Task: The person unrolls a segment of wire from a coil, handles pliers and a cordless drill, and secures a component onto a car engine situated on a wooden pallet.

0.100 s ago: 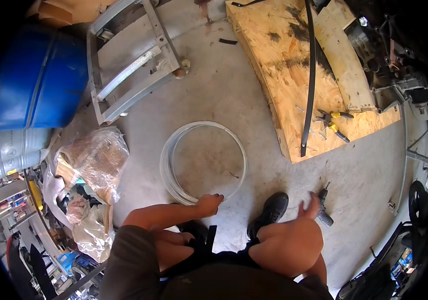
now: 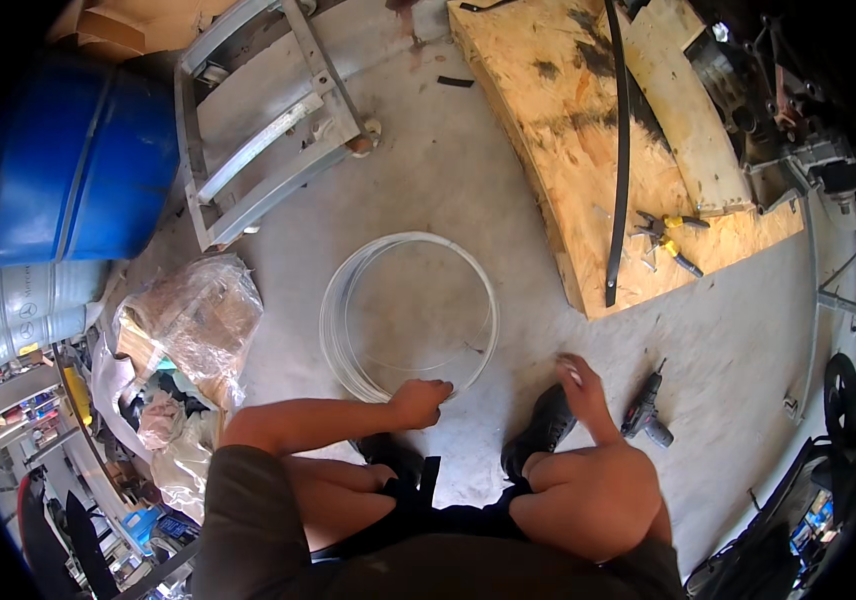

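A coil of thin pale wire [image 2: 334, 325] lies on the concrete floor in front of my feet. My left hand [image 2: 418, 404] is closed around its near edge, and the fingers hide part of the wire there. The coil's strands spread slightly on the left, and a loose strand curves inside the ring. My right hand [image 2: 588, 395] hovers by my right shoe [image 2: 542, 430], apart from the coil, with its fingers loosely bent and parted. To the right of that hand a dark cordless drill [image 2: 644, 405] lies on the floor.
A wooden board platform [image 2: 538, 150] at the upper right carries yellow-and-black pliers [image 2: 686, 221], a black strap [image 2: 620, 160] and small metal pieces. A metal frame [image 2: 288, 190], blue drum [image 2: 118, 160] and plastic-wrapped bundle [image 2: 208, 315] line the left.
My right hand has moved left and forward, from beside the drill to above my right shoe. The coil's near edge appears slightly raised with my left hand still on it.
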Available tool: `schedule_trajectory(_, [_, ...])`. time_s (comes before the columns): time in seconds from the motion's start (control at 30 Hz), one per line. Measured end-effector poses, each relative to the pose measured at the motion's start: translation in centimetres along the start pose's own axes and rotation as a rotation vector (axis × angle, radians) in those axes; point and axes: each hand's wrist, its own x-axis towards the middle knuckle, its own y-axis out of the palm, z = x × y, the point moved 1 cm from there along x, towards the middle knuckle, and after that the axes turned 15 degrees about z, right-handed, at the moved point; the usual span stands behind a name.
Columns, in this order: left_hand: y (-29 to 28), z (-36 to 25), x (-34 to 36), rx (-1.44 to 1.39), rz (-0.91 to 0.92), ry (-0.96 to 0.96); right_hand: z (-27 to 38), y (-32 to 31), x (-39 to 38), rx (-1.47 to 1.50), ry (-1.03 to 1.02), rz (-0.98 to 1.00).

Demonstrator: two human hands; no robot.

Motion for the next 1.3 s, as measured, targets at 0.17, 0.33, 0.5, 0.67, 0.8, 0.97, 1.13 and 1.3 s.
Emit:
schedule_trajectory(0.17, [-3.9,-2.6,-0.2,-0.165,-0.101,0.216,5.3,5.5,9.5,0.83,0.157,0.282])
schedule_trajectory(0.33, [-9.7,4.3,-0.9,-0.151,-0.435,0.001,7.0,3.4,10.2,0.517,0.058,0.173])
schedule_trajectory(0.5, [-12.1,12.8,-3.9,-0.252,-0.665,-0.33,9.8,1.8,8.7,0.497,0.012,0.176])
schedule_trajectory(0.67, [-7.4,12.1,-2.5,0.039,-0.407,-0.135,10.7,0.7,8.2,0.492,0.003,0.004])
schedule_trajectory(0.8, [-6.1,10.7,-1.7,0.365,-0.354,0.061,11.3,-0.1,6.9,0.493,0.047,0.025])
schedule_trajectory(0.97, [-5.3,12.6,-1.2,0.373,-0.37,-0.014,13.5,2.2,5.6,0.524,0.04,0.057])
schedule_trajectory(1.13, [-14.0,8.1,-2.4,-0.298,-0.982,-0.126,15.5,2.7,3.6,0.296,-0.119,0.125])
schedule_trajectory(1.3, [-21.3,0.3,-6.7,0.057,-1.085,0.321,17.2,3.9,2.7,0.08,-0.238,0.282])
